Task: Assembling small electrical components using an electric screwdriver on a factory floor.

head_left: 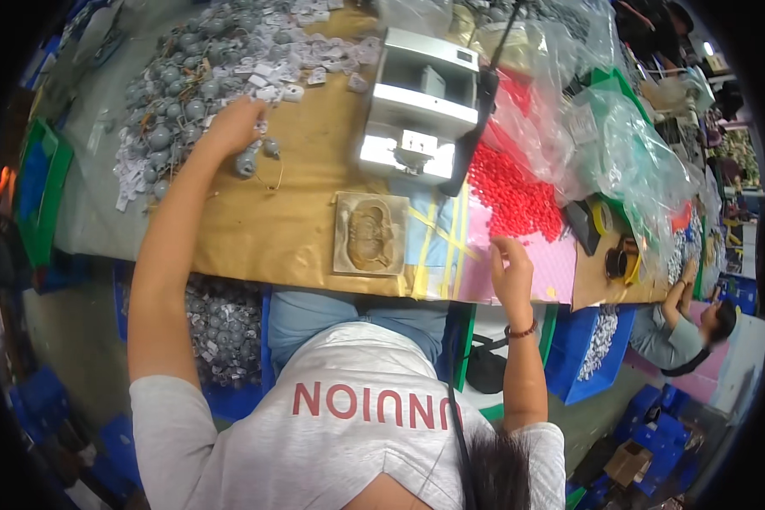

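My left hand [232, 129] reaches to the near edge of a pile of grey ball-shaped parts [172, 104], its fingers curled together. Two grey balls with a thin wire [246, 163] are right beside its fingertips; whether the fingers grip them or another piece is hidden. At the near edge of the pink mat [546, 265], my right hand [512, 272] is raised with fingers bent inward, just short of a heap of small red pieces [512, 197]. Anything in its fingertips is too small to make out. Between my hands lies a square block with a shaped hollow [369, 235].
A silver-and-white machine [421, 106] stands behind the block. Small white parts [285, 72] lie beside the grey pile. Clear plastic bags [608, 140] and a black-and-yellow tape roll [622, 259] are at the right. Bins [580, 353] sit below the table edge; a co-worker [684, 331] is far right.
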Demonstrator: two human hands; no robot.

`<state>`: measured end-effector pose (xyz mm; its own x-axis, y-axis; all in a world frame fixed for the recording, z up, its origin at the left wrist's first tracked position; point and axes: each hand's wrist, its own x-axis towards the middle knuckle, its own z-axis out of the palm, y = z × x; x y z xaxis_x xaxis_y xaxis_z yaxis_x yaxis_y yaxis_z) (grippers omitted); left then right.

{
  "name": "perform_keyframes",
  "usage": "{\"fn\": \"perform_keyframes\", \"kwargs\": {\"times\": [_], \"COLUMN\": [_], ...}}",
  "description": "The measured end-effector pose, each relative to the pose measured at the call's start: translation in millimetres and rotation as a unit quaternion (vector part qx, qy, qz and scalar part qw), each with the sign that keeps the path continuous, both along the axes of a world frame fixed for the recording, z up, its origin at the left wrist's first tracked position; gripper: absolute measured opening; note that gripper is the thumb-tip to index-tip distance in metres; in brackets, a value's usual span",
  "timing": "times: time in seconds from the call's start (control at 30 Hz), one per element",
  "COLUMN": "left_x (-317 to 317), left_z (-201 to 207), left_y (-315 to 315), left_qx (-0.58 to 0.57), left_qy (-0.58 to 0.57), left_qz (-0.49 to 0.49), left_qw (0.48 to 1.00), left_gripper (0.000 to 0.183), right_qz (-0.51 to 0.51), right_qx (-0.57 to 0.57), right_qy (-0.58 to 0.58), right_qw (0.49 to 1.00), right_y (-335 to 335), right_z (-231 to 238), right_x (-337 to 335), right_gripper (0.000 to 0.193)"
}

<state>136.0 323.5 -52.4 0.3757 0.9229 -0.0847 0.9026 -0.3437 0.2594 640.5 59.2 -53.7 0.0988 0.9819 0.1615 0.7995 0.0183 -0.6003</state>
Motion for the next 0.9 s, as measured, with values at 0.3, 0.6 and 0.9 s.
{"fn": "perform_keyframes", "kwargs": {"times": [0.3, 0.6, 0.9], "left_x": [-26.3, 44.5, 161.8], "left_z": [-8.0, 51.0, -1.3], "left_y": [-36.6, -132.9, -191.1], "left_qx": [0.105, 0.380, 0.055], "left_qy": [-0.304, -0.253, -0.300], "left_qz": [0.226, 0.088, -0.024], "left_qw": [0.920, 0.885, 0.952], "left_gripper": [0.021, 0.016, 0.017], "right_qz": [0.112, 0.090, 0.148], "right_qx": [0.050, 0.041, 0.013], "right_qy": [-0.242, -0.016, 0.197], "right_qw": [0.963, 0.995, 0.969], "right_y": [50.6, 58.6, 51.3], "right_z": [-11.5, 7.3, 1.4], "right_x": [11.5, -3.6, -91.1], "right_gripper": [0.007, 0.018, 0.016]}}
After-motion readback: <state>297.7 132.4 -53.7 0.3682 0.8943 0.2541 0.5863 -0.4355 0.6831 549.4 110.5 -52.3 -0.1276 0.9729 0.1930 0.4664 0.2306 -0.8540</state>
